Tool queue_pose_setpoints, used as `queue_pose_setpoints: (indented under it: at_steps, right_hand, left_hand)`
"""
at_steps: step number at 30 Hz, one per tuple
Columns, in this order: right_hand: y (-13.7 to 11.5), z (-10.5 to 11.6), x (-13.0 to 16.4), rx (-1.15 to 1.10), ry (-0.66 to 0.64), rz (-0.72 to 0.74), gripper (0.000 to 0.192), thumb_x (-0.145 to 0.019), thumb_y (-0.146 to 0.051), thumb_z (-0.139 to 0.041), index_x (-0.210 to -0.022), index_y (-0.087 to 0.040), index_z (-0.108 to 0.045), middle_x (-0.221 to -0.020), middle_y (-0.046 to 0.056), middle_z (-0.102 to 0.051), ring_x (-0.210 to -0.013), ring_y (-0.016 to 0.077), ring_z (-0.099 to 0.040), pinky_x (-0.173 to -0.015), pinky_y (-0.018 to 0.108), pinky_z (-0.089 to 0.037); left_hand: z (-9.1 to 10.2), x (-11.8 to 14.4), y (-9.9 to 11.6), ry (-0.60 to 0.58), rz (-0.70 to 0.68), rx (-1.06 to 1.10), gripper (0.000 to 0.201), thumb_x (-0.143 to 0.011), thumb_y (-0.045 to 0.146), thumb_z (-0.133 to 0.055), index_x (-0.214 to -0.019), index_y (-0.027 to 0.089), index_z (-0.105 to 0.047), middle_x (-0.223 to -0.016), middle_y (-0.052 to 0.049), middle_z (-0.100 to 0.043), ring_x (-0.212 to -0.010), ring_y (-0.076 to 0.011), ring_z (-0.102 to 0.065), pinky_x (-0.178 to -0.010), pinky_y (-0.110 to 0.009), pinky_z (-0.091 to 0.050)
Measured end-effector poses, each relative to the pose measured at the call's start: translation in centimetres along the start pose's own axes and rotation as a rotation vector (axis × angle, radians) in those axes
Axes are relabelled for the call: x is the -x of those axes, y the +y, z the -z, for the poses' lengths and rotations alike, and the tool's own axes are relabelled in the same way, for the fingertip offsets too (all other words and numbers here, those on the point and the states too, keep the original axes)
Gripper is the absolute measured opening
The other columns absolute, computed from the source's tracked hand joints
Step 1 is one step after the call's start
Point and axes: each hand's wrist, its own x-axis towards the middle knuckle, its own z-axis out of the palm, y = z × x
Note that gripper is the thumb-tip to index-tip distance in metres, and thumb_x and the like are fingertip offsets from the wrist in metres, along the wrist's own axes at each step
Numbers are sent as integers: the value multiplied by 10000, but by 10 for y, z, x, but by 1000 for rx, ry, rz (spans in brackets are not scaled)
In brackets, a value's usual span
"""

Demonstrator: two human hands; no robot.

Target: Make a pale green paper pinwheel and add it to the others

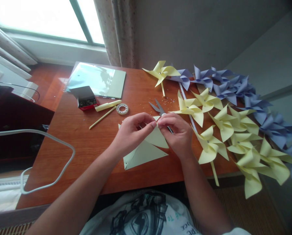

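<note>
A pale yellow-green sheet of paper point(143, 155) lies in front of me, with slits cut in from its corners and small holes near some tips. My left hand point(138, 129) pinches with thumb and forefinger at the sheet's far right flap. Opposite it, fingertips almost meeting, my right hand point(176, 130) is closed on the same flap; the exact spot is partly hidden by the fingers. Just beyond the right hand lie scissors point(157, 107) with blades apart, their handles partly covered by that hand.
Yellow pinwheels point(211, 145) and purple pinwheels point(227, 86) crowd the right side. At left are a red box of small metal pieces point(87, 105), a tape roll point(122, 109), a rolled paper stick point(102, 117) and a plastic-wrapped paper pack point(97, 80). A white cable point(65, 143) hangs over the table's left edge.
</note>
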Motion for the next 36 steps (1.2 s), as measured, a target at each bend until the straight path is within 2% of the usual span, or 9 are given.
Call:
queue_pose_setpoints:
  at_steps: [6,11,15,23,36]
  right_hand:
    - [0,0,0,-20,-9,-33,130,-878,-142,-699,-907,-265,-731,-940,29,-703,-909,203,-682,-754,347,-577]
    - [-1,1,1,-83,-10,-139,94,-922,-222,-668,-972,-267,-732,-969,26,-704,-895,192,-680,-741,331,-566]
    - [-2,1,0,-99,-59,-182,66,-922,-240,-674,-949,-257,-732,-931,14,-704,-842,174,-666,-703,306,-544]
    - [-1,0,-1,-32,-53,-179,18,-897,-252,-699,-888,-243,-711,-864,6,-706,-818,177,-663,-695,301,-550]
    - [1,0,0,-13,-47,-170,26,-902,-274,-701,-892,-250,-707,-868,7,-705,-802,175,-669,-675,298,-561]
  left_hand:
    - [-1,0,-2,12,-3,6,235,-911,384,-680,-894,151,-702,-791,-19,-648,-702,-121,-531,-615,-242,-426]
    - [-1,0,-2,20,1,6,235,-909,380,-679,-883,148,-699,-763,-18,-643,-685,-124,-530,-594,-243,-418]
    - [-1,0,-2,19,-9,1,226,-911,372,-675,-878,150,-701,-763,-18,-644,-686,-127,-534,-593,-242,-418]
    - [-1,-1,-1,20,-9,19,211,-906,351,-682,-887,147,-730,-770,-22,-669,-696,-128,-544,-612,-234,-424]
    - [-2,-1,1,29,-2,28,223,-884,359,-701,-862,137,-719,-752,-29,-647,-676,-129,-534,-590,-229,-425]
